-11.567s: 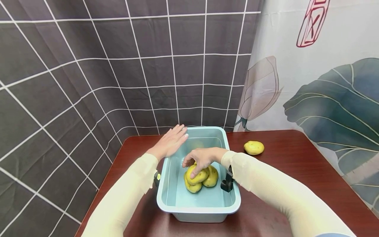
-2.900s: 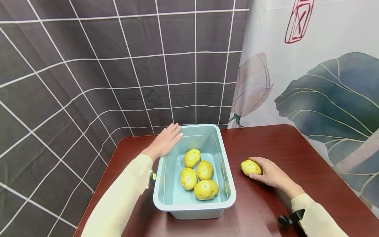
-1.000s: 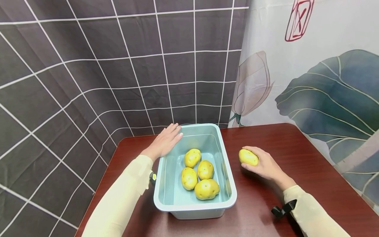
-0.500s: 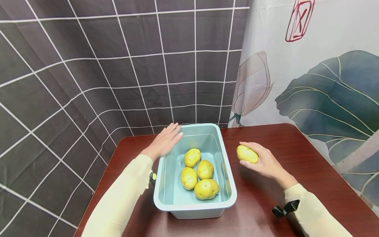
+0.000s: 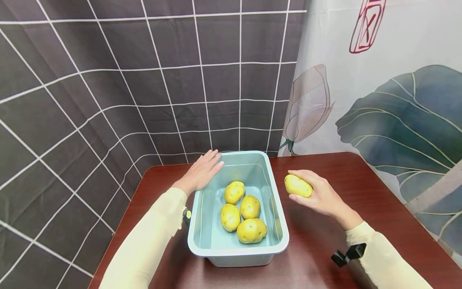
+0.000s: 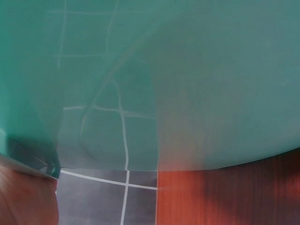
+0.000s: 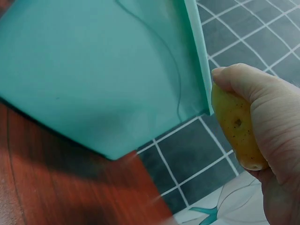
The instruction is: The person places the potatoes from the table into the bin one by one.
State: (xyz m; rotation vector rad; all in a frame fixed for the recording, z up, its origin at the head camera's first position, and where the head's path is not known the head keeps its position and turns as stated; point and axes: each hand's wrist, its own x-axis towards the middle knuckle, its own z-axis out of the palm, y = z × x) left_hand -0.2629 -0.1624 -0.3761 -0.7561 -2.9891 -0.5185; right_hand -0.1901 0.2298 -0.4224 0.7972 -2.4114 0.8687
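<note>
In the head view my right hand (image 5: 325,197) grips a yellow potato (image 5: 298,186) between thumb and fingers, above the table to the right of a light blue plastic tub (image 5: 238,253). Seen from the right wrist, the potato (image 7: 236,124) has dark specks and sits against the palm, apart from the tub wall (image 7: 108,79). My left hand (image 5: 202,170) rests on the tub's left rim with its fingers straight. Several more potatoes lie on the tub floor, among them a back one (image 5: 234,192) and a larger front one (image 5: 252,230).
The tub stands on a dark red wooden table (image 5: 310,249). A grey curtain with white grid lines (image 5: 173,92) hangs behind and to the left. On the right hangs a white curtain printed with a lotus leaf (image 5: 408,120). Both wrists wear small black cameras.
Earlier my right hand was among heaped potatoes in the tub; these now lie spread out. It has since lifted the lone potato off the table and carried it leftward. The left hand stays on the rim.
</note>
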